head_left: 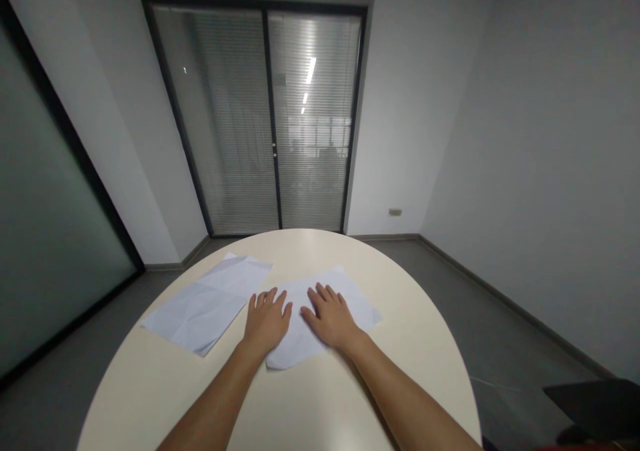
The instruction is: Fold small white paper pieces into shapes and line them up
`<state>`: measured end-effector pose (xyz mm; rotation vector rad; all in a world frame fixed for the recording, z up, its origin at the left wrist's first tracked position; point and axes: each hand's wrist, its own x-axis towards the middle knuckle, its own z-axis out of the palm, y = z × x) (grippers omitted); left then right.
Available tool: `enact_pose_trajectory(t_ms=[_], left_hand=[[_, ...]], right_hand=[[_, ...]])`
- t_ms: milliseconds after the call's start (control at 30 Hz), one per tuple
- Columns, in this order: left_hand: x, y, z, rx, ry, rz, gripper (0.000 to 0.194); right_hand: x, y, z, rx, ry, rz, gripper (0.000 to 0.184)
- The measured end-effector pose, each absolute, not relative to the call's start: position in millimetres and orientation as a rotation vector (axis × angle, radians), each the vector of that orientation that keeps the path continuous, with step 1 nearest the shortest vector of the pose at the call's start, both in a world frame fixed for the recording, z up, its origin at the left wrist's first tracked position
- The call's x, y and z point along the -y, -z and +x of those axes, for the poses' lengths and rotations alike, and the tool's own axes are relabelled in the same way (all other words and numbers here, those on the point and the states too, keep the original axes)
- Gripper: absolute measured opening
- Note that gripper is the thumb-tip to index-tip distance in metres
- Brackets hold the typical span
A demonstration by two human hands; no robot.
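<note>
The left hand [265,323] and right hand [334,319] are resting on a flat white paper sheet [296,349], fingers spreading wide. It is lying open on the round cream bench [280,411]. Beside it, creased white paper [213,299] is lying open, bumps showing.

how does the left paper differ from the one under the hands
The left paper lies uncovered; the right paper has the left hand and right hand on it. The left paper shows clear creases; the right paper looks smoother where visible. Both are white and lie on the round table.
</note>
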<state>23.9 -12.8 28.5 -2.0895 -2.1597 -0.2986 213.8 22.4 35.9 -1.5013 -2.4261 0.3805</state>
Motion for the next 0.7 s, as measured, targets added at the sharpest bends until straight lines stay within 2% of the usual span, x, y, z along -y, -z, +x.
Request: enact_pose_trajectory(t_ms=[167,467,600,700], left_hand=[[8.8,-24.6,9.1,2.375,0.272,-1.877,0.053],[2.8,-19.4,-1.8,2.479,0.355,-1.853,0.059],[4.5,-26.6,3.8,2.347,0.451,-1.904,0.053],[8.4,-32.0,15.9,2.111,0.554,-2.21,0.054]], right_hand=[[-29.0,-35.7,225.9,2.564,-0.481,-1.404,0.079],[-33.4,-39.5,248.4,2.647,-0.514,-1.207,0.077],[-34.3,-40.9,249.5,2.69,-0.536,-1.073,0.077],[-36.1,-40.6,249.4,2.7,-0.544,-0.975,0.077]])
